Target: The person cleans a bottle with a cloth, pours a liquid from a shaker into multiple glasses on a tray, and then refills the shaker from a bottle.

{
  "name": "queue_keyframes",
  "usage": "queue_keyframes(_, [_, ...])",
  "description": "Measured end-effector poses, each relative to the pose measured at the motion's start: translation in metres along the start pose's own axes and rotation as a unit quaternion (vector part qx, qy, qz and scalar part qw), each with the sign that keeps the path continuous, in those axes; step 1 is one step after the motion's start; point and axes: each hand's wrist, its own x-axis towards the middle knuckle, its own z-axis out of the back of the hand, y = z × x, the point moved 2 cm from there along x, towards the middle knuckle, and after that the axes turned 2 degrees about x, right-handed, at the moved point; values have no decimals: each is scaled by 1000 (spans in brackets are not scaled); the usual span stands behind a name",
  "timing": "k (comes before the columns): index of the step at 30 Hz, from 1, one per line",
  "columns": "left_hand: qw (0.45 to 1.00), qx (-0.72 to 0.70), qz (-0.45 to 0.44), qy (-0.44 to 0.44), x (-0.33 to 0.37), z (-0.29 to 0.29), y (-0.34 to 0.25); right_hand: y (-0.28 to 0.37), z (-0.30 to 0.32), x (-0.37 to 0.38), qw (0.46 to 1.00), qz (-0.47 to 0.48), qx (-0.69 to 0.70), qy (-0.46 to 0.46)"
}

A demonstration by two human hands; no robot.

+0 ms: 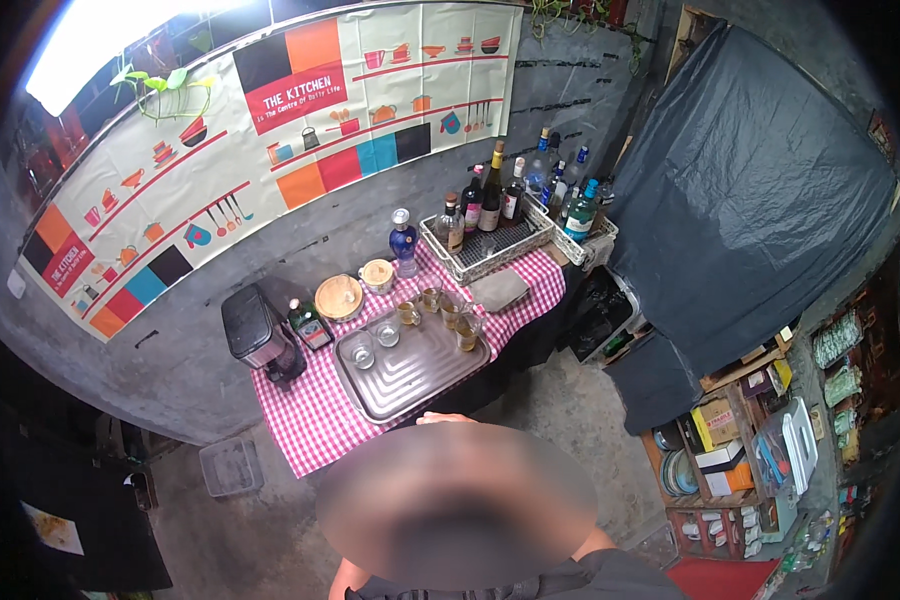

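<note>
A blurred patch covers most of both my hands at the table's near edge. My left forearm [347,579] and my right forearm [596,541] come up from below and vanish into it. Above the patch shows a bit of a hand [446,418], close to the near rim of a metal tray [410,375]; I cannot tell which hand it is or what it holds. On the tray's left stand two small clear glasses [362,357]. Several glass mugs [467,333] with amber liquid stand at its right and back.
Behind the tray are a dark coffee machine [255,320], a green bottle [310,325], two wooden-topped containers [340,297] and a blue bottle [402,243]. Baskets [475,270] hold several bottles. A plastic bin [231,468] sits on the floor; crowded shelves [725,450] stand right.
</note>
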Motion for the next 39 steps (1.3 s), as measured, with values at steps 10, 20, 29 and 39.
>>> queue_keyframes(10, [994,94,-48,-10,33,-14,-9,21,47,7,994,76,-42,71])
queue_keyframes(20, [992,99,-65,-34,54,-39,-9,38,81,12,974,138,-105,147])
queue_keyframes(29, [993,-20,-40,-106,70,-65,-7,39,98,27,968,139,-162,129])
queue_keyframes(39, [992,18,-56,-112,81,-77,7,34,110,30,983,81,-121,113])
